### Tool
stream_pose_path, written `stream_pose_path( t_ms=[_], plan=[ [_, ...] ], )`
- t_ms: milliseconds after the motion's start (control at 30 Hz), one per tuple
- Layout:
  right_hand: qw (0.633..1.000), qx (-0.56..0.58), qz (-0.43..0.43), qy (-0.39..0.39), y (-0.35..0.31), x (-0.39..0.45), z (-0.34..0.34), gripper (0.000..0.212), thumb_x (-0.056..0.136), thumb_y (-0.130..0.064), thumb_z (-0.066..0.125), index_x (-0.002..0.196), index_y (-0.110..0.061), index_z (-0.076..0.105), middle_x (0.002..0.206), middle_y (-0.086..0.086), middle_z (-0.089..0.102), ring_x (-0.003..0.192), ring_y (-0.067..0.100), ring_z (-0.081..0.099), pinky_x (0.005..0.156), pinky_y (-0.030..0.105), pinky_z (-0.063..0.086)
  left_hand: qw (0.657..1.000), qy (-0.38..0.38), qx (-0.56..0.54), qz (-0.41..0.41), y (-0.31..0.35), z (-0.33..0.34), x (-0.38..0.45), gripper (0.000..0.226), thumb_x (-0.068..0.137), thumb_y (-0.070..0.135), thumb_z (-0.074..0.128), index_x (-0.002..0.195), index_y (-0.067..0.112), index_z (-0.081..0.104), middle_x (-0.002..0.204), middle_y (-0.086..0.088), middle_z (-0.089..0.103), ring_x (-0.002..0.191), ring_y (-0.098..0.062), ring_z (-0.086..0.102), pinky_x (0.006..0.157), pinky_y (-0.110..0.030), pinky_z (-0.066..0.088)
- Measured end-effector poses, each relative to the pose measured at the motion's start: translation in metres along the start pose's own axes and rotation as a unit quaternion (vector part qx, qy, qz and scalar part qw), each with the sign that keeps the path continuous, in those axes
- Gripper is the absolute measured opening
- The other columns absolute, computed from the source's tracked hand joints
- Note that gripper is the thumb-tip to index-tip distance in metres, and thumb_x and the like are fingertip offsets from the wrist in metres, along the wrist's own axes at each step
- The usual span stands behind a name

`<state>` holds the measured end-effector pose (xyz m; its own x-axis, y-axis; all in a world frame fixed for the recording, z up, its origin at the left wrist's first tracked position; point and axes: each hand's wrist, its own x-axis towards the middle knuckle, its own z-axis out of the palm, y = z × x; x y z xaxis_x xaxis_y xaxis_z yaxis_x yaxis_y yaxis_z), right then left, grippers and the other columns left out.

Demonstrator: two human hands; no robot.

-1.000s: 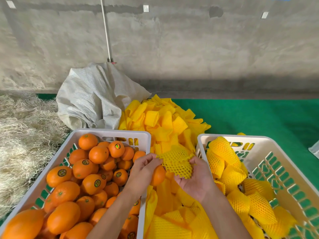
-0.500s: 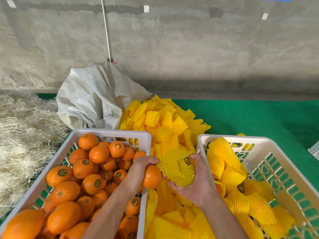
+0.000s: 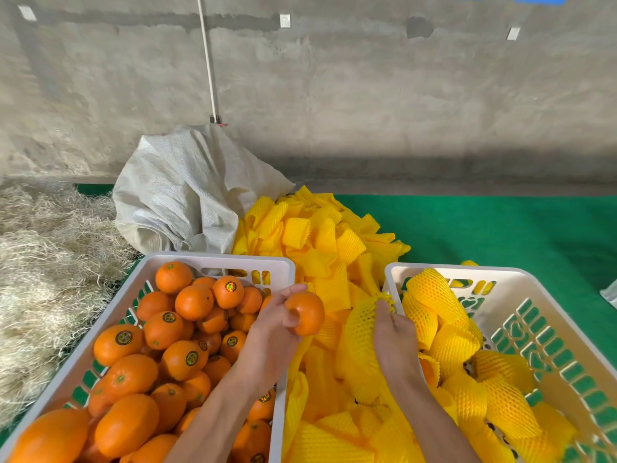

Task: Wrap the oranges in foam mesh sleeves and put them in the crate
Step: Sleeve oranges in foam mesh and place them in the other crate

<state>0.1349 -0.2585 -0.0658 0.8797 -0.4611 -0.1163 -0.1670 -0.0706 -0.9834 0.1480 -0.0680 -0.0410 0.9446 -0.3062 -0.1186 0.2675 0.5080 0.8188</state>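
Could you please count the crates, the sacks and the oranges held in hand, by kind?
Crates: 2, left crate and right crate
Sacks: 1, white sack
Held oranges: 2, bare orange in left hand, sleeved orange in right hand
Total: 5

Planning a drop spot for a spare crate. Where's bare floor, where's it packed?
Free: green mat right of the sleeve pile, behind the right crate. Straw covers the floor left of the left crate. Crowded: the gap between the crates is full of sleeves, with both hands there, left hand holding an orange, right hand a sleeved one. Sack blocks behind the left crate.
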Motion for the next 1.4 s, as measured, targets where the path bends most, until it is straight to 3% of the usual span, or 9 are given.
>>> stream_pose_path(
  t_ms=[167,367,500,600,767,867,1167,1267,1400],
  plan=[
    [0.981,-0.159,-0.107,-0.016,0.008,-0.006,0.007,0.053,0.103,-0.029,0.06,0.054,-0.014,0.046,0.052,0.003,0.048,0.052,0.02,0.044,0.052,0.041,0.035,0.99,-0.052,0.129,0.022,-0.018,0.016,-0.007,0.079,0.06,0.019,0.09,0.131,0.001,0.062,0.126,-0.02,0.071,0.118,-0.036,0.067,0.104,-0.049,0.052],
    [0.935,-0.303,-0.186,-0.007,0.009,-0.009,0.005,0.029,0.087,-0.018,0.072,0.067,-0.015,0.051,0.059,-0.001,0.048,0.056,0.022,0.044,0.05,0.034,0.029,0.972,-0.039,0.228,0.043,-0.025,0.014,-0.009,0.075,0.061,0.065,0.09,0.112,0.01,0.078,0.112,-0.009,0.077,0.108,-0.022,0.072,0.093,-0.03,0.056],
    [0.883,-0.38,-0.276,-0.005,0.006,-0.014,0.006,0.024,0.074,-0.016,0.086,0.08,-0.013,0.063,0.072,0.001,0.063,0.059,0.026,0.059,0.046,0.032,0.037,0.937,-0.016,0.342,0.069,-0.027,0.006,-0.009,0.058,0.066,0.073,0.082,0.108,0.034,0.079,0.112,-0.002,0.069,0.111,-0.02,0.064,0.103,-0.044,0.051],
    [0.868,-0.396,-0.297,-0.041,0.005,-0.011,0.005,0.025,0.079,-0.015,0.084,0.094,-0.011,0.064,0.091,0.005,0.065,0.071,0.027,0.064,0.049,0.034,0.041,0.906,-0.005,0.413,0.098,-0.031,0.003,-0.009,0.056,0.069,0.076,0.079,0.116,0.045,0.074,0.12,0.021,0.064,0.12,-0.002,0.054,0.098,-0.03,0.049],
    [0.899,-0.285,-0.279,-0.18,0.011,-0.002,0.004,0.041,0.097,-0.002,0.063,0.134,-0.019,0.058,0.125,-0.005,0.054,0.109,0.005,0.054,0.086,0.025,0.052,0.896,0.043,0.428,0.111,-0.033,0.001,-0.004,0.061,0.064,0.084,0.074,0.105,0.039,0.078,0.147,0.038,0.035,0.144,0.002,0.028,0.107,-0.032,0.046],
    [0.912,-0.226,-0.293,-0.178,0.012,-0.003,0.006,0.041,0.1,0.002,0.057,0.133,-0.023,0.06,0.119,-0.013,0.054,0.111,-0.01,0.051,0.089,0.008,0.044,0.903,0.079,0.402,0.13,-0.035,0.002,-0.004,0.058,0.063,0.081,0.076,0.098,0.035,0.079,0.145,0.032,0.034,0.145,-0.005,0.034,0.108,-0.041,0.049],
    [0.931,-0.131,-0.299,-0.163,0.013,-0.002,0.009,0.031,0.108,-0.018,0.048,0.133,-0.034,0.058,0.119,-0.024,0.056,0.118,0.005,0.057,0.094,0.012,0.046,0.846,0.152,0.471,0.196,-0.038,-0.005,0.001,0.063,0.06,0.079,0.078,0.11,0.042,0.072,0.158,0.015,0.026,0.149,-0.003,0.02,0.106,-0.029,0.04],
    [0.929,-0.123,-0.31,-0.161,0.011,-0.004,0.008,0.029,0.108,-0.025,0.048,0.133,-0.026,0.063,0.12,-0.019,0.058,0.12,0.009,0.059,0.093,0.017,0.05,0.892,0.096,0.403,0.181,-0.035,-0.01,0.004,0.05,0.07,0.067,0.085,0.111,0.041,0.074,0.13,0.019,0.063,0.123,-0.006,0.061,0.09,-0.028,0.056],
    [0.91,-0.151,-0.368,-0.115,0.006,-0.007,0.005,0.024,0.108,-0.023,0.054,0.129,-0.024,0.066,0.121,-0.016,0.057,0.12,0.007,0.058,0.094,0.012,0.045,0.827,0.138,0.51,0.193,-0.041,-0.011,0.006,0.045,0.067,0.082,0.074,0.095,0.047,0.067,0.095,0.018,0.065,0.094,-0.007,0.061,0.08,-0.033,0.052]
  ],
)
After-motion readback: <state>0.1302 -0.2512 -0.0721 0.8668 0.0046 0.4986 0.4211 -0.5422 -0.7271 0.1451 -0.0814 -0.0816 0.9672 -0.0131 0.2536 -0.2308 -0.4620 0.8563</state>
